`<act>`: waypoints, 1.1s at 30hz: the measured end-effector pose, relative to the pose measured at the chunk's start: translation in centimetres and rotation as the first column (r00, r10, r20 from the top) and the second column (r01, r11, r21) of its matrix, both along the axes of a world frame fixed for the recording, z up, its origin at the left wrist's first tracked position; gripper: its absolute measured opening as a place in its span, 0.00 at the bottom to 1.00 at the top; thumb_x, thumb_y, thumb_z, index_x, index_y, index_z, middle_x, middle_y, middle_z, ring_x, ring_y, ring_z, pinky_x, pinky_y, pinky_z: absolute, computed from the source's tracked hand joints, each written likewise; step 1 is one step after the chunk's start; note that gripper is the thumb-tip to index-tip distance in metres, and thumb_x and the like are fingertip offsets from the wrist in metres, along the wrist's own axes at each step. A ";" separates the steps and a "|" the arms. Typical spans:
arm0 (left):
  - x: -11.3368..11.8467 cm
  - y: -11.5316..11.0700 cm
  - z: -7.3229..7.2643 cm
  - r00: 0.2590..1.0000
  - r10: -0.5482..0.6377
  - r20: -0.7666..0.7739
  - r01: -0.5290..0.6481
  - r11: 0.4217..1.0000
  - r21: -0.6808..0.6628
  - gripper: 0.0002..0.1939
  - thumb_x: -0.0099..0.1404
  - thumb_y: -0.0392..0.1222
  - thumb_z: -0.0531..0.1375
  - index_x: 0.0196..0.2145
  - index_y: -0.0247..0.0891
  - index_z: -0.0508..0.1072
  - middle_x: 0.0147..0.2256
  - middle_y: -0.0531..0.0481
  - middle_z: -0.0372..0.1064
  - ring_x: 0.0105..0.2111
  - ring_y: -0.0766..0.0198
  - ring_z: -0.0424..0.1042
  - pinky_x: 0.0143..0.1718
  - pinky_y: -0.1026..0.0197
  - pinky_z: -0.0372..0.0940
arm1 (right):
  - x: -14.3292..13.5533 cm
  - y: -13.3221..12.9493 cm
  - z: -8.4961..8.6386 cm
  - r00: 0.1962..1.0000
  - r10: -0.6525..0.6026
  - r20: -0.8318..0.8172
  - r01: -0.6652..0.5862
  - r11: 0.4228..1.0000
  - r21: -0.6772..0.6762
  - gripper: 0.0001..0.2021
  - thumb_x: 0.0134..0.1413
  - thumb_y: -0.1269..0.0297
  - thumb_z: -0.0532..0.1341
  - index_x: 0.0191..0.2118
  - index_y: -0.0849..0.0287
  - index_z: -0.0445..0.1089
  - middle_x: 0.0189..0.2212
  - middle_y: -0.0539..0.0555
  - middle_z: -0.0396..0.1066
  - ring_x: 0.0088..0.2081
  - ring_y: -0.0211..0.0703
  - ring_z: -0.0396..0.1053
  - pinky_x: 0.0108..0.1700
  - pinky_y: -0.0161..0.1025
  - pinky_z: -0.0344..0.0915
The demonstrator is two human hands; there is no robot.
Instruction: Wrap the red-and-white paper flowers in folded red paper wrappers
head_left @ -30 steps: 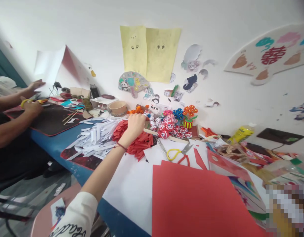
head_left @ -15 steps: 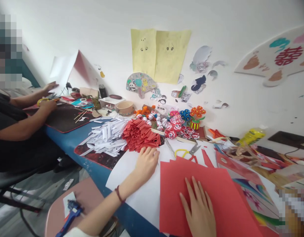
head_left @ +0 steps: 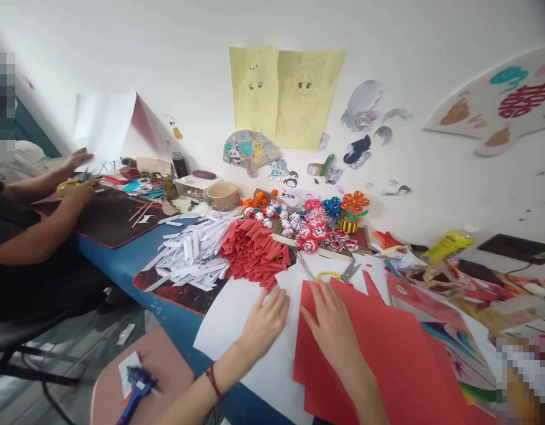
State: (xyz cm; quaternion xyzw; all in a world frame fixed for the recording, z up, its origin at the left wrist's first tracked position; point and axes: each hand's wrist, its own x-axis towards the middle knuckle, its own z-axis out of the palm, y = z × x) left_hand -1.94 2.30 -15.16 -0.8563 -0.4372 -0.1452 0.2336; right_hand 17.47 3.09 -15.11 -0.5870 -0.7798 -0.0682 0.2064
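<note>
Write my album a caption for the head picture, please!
Right hand on flat red paper sheets, left hand over flat white paper.

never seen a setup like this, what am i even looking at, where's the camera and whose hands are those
There's no machine here, just a person working with bare hands. The pictures come from one camera worn on that person's head, looking forward and down.

The person's left hand, with a red bracelet, is over a white sheet. The right hand is at the upper left of some red paper. Whether either hand grips anything is hard to tell.

Beyond them on the blue table are piles of white strips and folded red pieces, scissors and handmade flowers.

At the left edge, another person's hand holds a yellow-handled pair.
</note>
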 end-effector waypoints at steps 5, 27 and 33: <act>-1.6 3.8 0.4 0.995 0.091 -0.031 -0.090 0.996 0.010 0.18 0.71 0.31 0.51 0.54 0.30 0.72 0.57 0.41 0.69 0.58 0.54 0.66 0.58 0.50 0.60 | -4.9 3.6 1.3 0.993 -0.033 0.111 0.045 0.994 -0.104 0.25 0.59 0.63 0.62 0.60 0.66 0.65 0.61 0.68 0.64 0.61 0.61 0.63 0.59 0.52 0.60; 4.6 14.0 -2.3 0.992 0.092 -0.088 -0.109 0.970 -0.216 0.24 0.72 0.32 0.45 0.62 0.24 0.63 0.62 0.33 0.62 0.63 0.52 0.61 0.63 0.48 0.55 | -3.3 4.1 -3.3 0.831 -0.322 -0.453 0.343 0.939 -0.037 0.20 0.64 0.54 0.49 0.25 0.57 0.64 0.22 0.52 0.67 0.25 0.40 0.63 0.29 0.35 0.50; 3.3 14.2 -2.8 0.978 0.193 -0.073 -0.205 0.954 -0.220 0.24 0.70 0.30 0.46 0.62 0.21 0.63 0.62 0.27 0.60 0.64 0.49 0.60 0.62 0.46 0.55 | -3.2 4.2 -3.5 0.828 -0.320 -0.460 0.336 0.941 -0.050 0.19 0.64 0.54 0.49 0.25 0.56 0.63 0.23 0.51 0.66 0.26 0.40 0.63 0.29 0.36 0.50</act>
